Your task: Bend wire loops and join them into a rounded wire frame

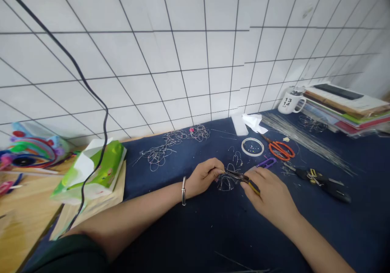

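Observation:
My left hand [204, 176], with a silver bangle at its wrist, pinches a piece of thin bent wire [225, 183] that forms loops below the fingers. From the right, my right hand [269, 193] is wrapped round a pair of pliers [253, 186] with yellow and black handles. The dark jaws of the pliers reach to the wire close beside my left fingertips; whether they grip it I cannot tell. A few curled wire bits [237, 158] lie just behind the jaws. Purple snips [267, 163] rest beyond my right hand.
Tangled wire shapes [158, 156] lie at the back left. Orange-handled scissors [280, 150], a white round dish [252, 147], straight wires [304, 139] and black-handled pliers [327, 185] lie right. A mug [288, 103] stands near stacked books [350, 110]. A black cable [105, 122] hangs before the tissue pack [106, 165].

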{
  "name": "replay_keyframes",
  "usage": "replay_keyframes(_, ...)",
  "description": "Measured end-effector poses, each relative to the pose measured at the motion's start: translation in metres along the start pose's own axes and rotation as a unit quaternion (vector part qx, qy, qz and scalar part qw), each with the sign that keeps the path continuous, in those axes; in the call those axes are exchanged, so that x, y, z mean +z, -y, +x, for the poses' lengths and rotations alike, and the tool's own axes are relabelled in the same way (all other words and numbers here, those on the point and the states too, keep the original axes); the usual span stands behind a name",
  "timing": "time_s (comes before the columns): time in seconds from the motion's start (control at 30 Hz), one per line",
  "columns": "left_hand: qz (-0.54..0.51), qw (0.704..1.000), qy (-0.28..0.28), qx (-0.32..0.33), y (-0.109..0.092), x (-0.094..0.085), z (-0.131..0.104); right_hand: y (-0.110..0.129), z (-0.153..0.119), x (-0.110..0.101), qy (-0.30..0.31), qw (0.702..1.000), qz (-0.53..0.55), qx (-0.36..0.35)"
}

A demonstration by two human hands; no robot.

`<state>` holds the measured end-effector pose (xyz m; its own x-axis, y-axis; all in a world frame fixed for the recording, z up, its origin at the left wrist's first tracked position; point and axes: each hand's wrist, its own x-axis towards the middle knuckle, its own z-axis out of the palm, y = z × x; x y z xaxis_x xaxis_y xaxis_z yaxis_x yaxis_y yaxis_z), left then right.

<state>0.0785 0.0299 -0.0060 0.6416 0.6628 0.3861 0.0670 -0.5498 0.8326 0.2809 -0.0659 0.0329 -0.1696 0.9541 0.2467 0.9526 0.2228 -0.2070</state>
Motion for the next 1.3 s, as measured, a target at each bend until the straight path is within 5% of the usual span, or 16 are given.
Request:
replay_keyframes(0.47, 0.074, 0.993, 0.024, 0.093, 0.001, 0.004, -0.003, -0.005, -0.014, 0.010, 0.015, 0.998, 0.056, -0.003)
replay_keyframes(1.0, 0.095, 0.984, 0.071, 0.131, -0.004, 0.006, -0.003, -0.007, -0.019, 0.003, 0.011, 0.999, 0.040, -0.007)
replay_keyframes(1.3, 0.105, 0.978, 0.104, 0.145, -0.003, 0.004, -0.003, -0.008, -0.017, -0.001, 0.060, 0.995, 0.076, 0.001)
